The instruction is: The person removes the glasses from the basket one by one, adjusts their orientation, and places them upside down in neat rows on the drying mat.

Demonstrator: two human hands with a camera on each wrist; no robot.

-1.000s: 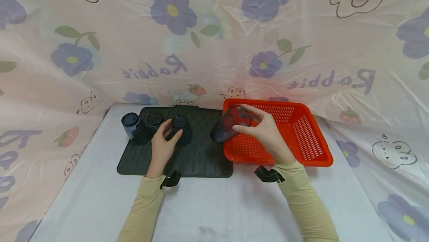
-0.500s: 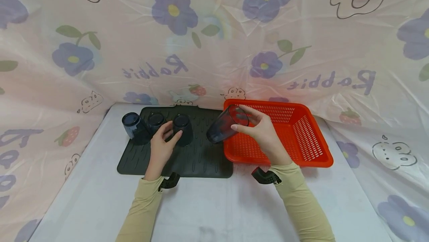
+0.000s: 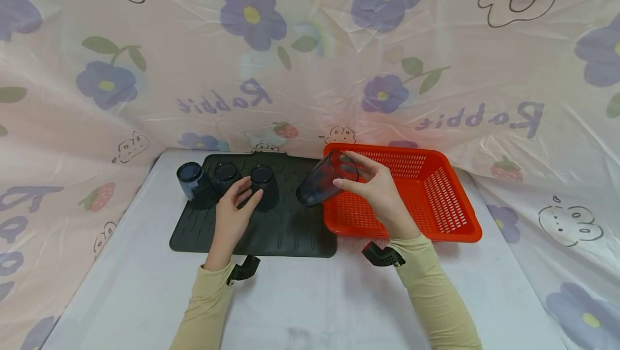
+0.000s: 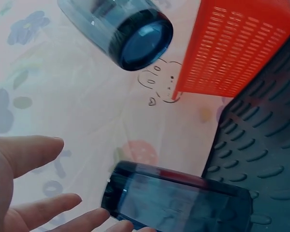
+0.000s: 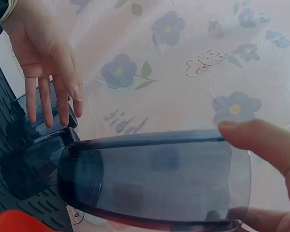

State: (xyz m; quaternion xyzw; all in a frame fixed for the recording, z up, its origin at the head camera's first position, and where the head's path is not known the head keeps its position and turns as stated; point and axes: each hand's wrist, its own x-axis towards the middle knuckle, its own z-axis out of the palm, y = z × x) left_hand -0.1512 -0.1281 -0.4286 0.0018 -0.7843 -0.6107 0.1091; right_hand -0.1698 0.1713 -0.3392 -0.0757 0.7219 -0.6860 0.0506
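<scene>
My right hand (image 3: 382,196) pinches a tinted drinking glass (image 3: 315,184) near its rim. The glass is tilted, base down to the left, above the gap between a dark drying mat (image 3: 295,237) and a red basket (image 3: 448,226). On the mat, three similar glasses stand upside down in a row: a left glass (image 3: 196,188), a middle glass (image 3: 225,173) and a right glass (image 3: 265,194). Beside the right one is my left hand (image 3: 231,221), its fingers loosely extended, holding nothing. In the right wrist view my left hand (image 5: 48,63) shows its palm and straight fingers.
The perforated basket sits against the mat's right side on a white tabletop (image 3: 300,307). A printed curtain (image 3: 310,70) with flowers and rabbits hangs close behind and along both sides.
My right hand has carried the tilted glass slightly left, further out from over the basket. My left hand has drawn back a little from the right upside-down glass, which stays in place.
</scene>
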